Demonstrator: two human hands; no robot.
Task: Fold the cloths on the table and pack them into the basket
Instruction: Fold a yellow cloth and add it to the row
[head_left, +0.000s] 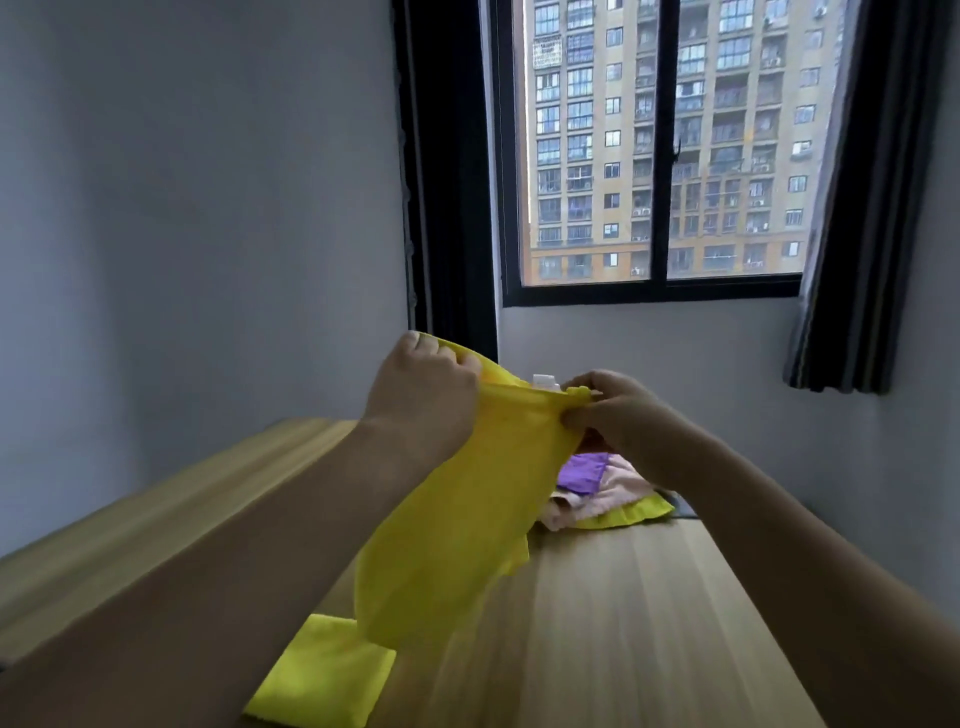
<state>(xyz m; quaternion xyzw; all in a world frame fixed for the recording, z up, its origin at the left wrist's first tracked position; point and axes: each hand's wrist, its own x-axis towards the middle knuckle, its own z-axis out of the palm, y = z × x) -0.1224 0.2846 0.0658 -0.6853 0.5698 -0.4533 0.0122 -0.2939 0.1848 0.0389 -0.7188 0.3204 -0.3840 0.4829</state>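
Cloth (457, 519), plain yellow, hangs limp from both hands' grip.

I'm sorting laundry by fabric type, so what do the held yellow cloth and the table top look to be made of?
The held yellow cloth looks like a soft, matte, thin fabric, perhaps microfibre: it hangs limp and bends from the left hand and right hand. The table top looks like light wood or wood-look laminate, with straight grain lines and a slight sheen; which one cannot be told.
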